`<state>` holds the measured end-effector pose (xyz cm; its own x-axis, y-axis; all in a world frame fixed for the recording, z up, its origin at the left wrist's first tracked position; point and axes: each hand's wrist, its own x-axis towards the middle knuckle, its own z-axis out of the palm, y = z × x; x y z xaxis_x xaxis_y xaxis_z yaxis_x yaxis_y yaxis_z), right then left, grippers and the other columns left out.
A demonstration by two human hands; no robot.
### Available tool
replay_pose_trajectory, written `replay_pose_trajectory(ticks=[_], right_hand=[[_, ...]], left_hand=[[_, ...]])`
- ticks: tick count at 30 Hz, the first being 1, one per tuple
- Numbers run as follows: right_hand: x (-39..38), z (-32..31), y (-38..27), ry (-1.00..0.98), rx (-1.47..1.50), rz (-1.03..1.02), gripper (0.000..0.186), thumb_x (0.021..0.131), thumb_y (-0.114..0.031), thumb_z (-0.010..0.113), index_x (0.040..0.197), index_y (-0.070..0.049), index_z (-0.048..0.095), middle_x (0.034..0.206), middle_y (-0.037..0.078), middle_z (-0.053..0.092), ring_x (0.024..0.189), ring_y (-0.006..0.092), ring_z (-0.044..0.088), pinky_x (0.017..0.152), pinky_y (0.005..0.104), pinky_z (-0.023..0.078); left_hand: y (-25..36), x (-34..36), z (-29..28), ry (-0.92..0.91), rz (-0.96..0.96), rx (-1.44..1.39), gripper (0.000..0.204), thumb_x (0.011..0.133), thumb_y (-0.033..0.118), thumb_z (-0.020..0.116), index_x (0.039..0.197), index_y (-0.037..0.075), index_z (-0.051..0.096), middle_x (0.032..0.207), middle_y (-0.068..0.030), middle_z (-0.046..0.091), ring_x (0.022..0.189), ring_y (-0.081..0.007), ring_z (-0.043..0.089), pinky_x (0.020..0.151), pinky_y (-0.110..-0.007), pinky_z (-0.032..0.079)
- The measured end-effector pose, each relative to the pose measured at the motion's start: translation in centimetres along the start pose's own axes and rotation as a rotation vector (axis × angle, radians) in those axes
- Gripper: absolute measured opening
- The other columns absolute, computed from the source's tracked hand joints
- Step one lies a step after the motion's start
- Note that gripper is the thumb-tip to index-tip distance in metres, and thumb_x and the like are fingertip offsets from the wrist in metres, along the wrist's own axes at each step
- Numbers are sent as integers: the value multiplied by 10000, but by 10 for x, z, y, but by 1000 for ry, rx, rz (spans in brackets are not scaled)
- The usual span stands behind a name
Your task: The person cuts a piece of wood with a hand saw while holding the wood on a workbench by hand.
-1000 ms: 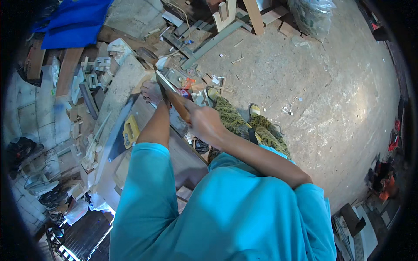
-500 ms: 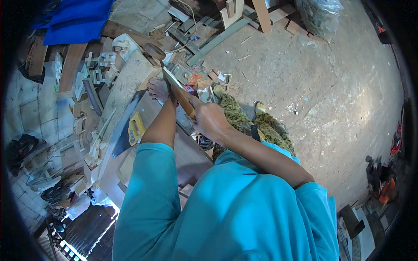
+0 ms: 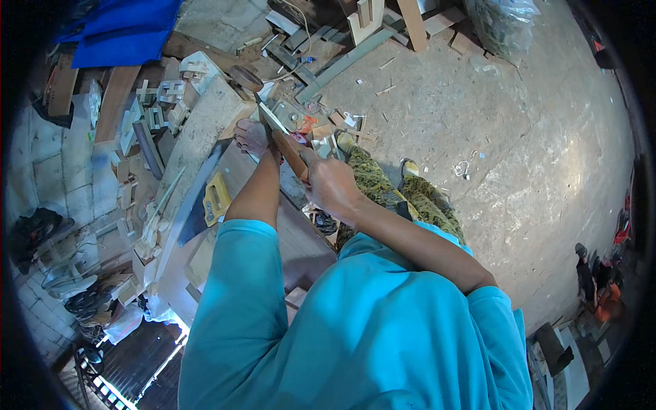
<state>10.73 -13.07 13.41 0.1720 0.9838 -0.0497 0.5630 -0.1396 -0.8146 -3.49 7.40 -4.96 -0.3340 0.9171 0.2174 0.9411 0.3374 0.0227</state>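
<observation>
My right hand (image 3: 335,186) is closed round the brown wooden handle of a bladed hand tool (image 3: 290,154). Its dark, narrow blade points up and away, beside a pale strip of wood (image 3: 275,117). Close to that blade, my left hand (image 3: 253,137) bears down at the far end of the workbench (image 3: 239,171), fingers bent and close together. What lies under its palm is hidden. Left of my left forearm, a handsaw with a yellow handle (image 3: 217,198) lies on the bench. A round brown wooden piece (image 3: 244,78) sits just beyond the blade.
Small wooden offcuts (image 3: 164,102) crowd the bench's left side. A blue sheet (image 3: 123,31) covers the far left. Boards (image 3: 342,65) lie ahead on the concrete floor (image 3: 519,164), near a clear plastic bag (image 3: 506,27). Wood scraps and litter are scattered right of my legs.
The view has shifted slightly. Both hands keep nearly the same places, and the tool stays in my right hand, with its blade still beside the pale wood.
</observation>
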Motion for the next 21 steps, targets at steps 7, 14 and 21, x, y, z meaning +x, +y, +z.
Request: replay_pose_trajectory(ticks=[7, 14, 21], right_hand=[[-52, -54, -7, -52, 89, 23, 403, 672, -78, 582, 1043, -15, 439, 667, 212, 580, 609, 361, 589, 506, 447, 461], [-7, 3, 8, 23, 5, 86, 415, 642, -95, 634, 1016, -18, 471, 632, 194, 575, 587, 358, 580, 531, 430, 466], [-50, -40, -4, -16, 24, 76, 398, 660, -93, 629, 1020, -20, 478, 612, 182, 569, 574, 350, 578, 526, 416, 468]], left_hand=[[26, -26, -53, 91, 52, -62, 175, 819, 223, 415, 909, 75, 432, 943, -117, 450, 934, -288, 477, 760, -423, 405], [27, -30, -40, 75, 77, -121, 149, 806, 188, 425, 900, 74, 428, 904, -115, 453, 915, -289, 475, 758, -414, 396], [37, -24, -62, 58, -49, -108, 143, 807, 189, 431, 899, 80, 429, 940, -118, 479, 895, -290, 489, 745, -426, 397]])
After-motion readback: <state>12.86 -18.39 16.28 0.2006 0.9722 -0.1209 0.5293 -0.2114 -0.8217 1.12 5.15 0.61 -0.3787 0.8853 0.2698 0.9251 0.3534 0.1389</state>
